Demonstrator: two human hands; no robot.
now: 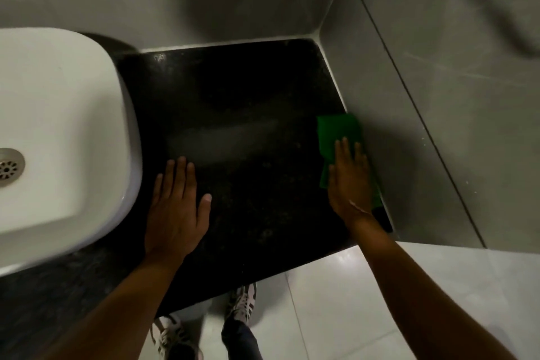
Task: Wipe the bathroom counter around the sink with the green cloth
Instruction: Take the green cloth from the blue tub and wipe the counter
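Observation:
A dark speckled counter (pixel 242 102) runs from the white sink (pixel 58 131) on the left to the tiled side wall on the right. The green cloth (pixel 339 134) lies flat on the counter at its right edge, against the wall. My right hand (pixel 350 181) presses flat on the cloth's near half, fingers together and stretched out. My left hand (pixel 176 207) rests palm down on the bare counter beside the sink's right rim, fingers spread, holding nothing. A pale damp streak shows on the counter between the hands.
Grey tiled walls (pixel 438 96) meet in the far right corner behind the counter. The sink's metal drain (pixel 8 166) shows at the left edge. Below the counter's front edge are the white floor tiles (pixel 365 301) and my two shoes (pixel 242 301).

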